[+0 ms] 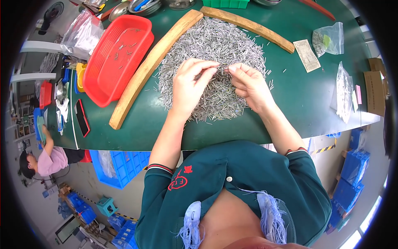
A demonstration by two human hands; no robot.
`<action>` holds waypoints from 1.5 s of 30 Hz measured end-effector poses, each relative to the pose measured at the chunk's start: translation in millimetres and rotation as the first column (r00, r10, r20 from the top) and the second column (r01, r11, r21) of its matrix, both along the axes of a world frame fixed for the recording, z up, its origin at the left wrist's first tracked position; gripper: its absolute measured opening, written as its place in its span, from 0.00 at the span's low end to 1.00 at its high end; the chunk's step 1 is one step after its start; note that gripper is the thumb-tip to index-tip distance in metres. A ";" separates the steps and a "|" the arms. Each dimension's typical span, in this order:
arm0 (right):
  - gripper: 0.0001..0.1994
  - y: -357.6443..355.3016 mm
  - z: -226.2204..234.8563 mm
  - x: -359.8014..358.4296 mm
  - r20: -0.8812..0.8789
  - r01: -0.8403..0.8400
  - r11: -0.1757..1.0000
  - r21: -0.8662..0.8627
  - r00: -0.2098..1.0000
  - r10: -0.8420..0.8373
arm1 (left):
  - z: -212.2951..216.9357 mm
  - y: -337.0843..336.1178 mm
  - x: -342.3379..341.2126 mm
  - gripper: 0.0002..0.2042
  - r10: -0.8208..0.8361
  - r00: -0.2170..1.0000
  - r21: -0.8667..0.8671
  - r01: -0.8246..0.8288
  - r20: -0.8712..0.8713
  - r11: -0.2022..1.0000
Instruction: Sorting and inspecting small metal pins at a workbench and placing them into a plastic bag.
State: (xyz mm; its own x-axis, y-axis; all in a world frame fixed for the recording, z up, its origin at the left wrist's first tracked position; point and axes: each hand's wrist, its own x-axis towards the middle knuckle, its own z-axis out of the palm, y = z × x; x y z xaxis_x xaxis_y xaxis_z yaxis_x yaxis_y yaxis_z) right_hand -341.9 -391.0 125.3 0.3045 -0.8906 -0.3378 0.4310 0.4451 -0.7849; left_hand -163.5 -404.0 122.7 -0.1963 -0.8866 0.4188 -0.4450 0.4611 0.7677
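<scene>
A broad heap of small silvery metal pins (215,97) is spread over the green table in front of me. Above its middle, my left hand (188,81) and my right hand (251,85) meet fingertip to fingertip. Each has thumb and forefinger brought together in a pinch. What looks like a thin metal pin (223,67) spans the small gap between them; its ends are hidden by the fingers. The other fingers of my right hand are curled in.
Two wooden bars (155,68) (253,29) border the heap at left and back. Left of them lies a red plastic basket (139,62) with a few pins. A phone (82,118) is nearby. Rightward are a paper slip (306,56) and clear bags (333,39). Another person (52,159) is far left.
</scene>
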 end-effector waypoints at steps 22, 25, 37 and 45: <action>0.09 -2.2 -7.5 -1.8 -0.470 -0.062 0.936 -0.347 0.875 -0.117 | 5.4 4.3 -2.6 0.05 0.008 0.991 -0.150 0.013 0.136 0.989; 0.08 -2.6 -8.9 -1.9 -0.495 -0.052 0.934 -0.353 0.858 -0.139 | 4.1 4.8 -2.2 0.08 0.025 0.992 -0.099 -0.013 0.121 0.995; 0.11 -1.1 -13.7 1.0 -0.531 -0.108 0.886 -0.451 0.830 -0.169 | 0.9 3.8 -8.0 0.26 0.052 0.965 -0.298 0.028 0.259 0.954; 0.12 1.1 -5.8 1.0 -0.421 -0.054 0.919 -0.390 0.898 -0.126 | 4.8 5.4 -9.1 0.28 0.067 0.984 -0.306 -0.012 0.167 0.952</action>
